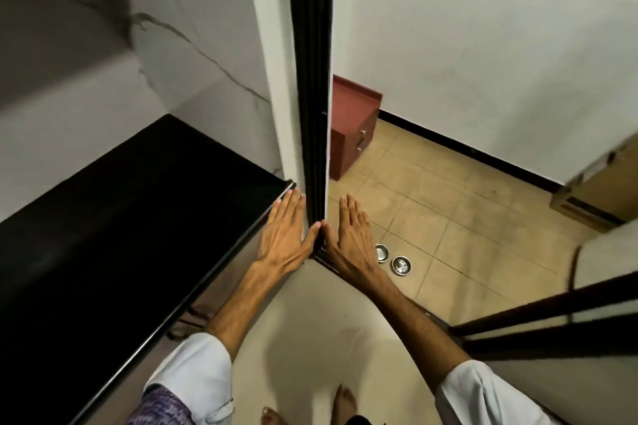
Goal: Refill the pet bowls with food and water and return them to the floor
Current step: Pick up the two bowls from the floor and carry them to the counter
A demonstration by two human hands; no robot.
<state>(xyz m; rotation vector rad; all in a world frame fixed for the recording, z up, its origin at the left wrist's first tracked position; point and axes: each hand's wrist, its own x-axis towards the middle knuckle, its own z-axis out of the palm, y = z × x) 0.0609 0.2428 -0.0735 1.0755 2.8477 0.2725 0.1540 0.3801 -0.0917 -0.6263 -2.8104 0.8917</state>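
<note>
Two small steel pet bowls stand side by side on the tan tiled floor beyond a doorway: the left bowl (381, 252) partly hidden behind my right hand, the right bowl (400, 265) showing a few bits inside. My left hand (285, 234) and my right hand (348, 238) are stretched out flat in front of me, palms down, fingers straight, thumbs nearly touching at the black door frame. Neither hand holds anything.
A black countertop (121, 235) runs along my left. The black door frame (312, 79) rises straight ahead. A red-brown drawer cabinet (354, 124) stands against the far wall, a cardboard box (600, 193) at the right. A dark rail (552, 317) crosses the lower right.
</note>
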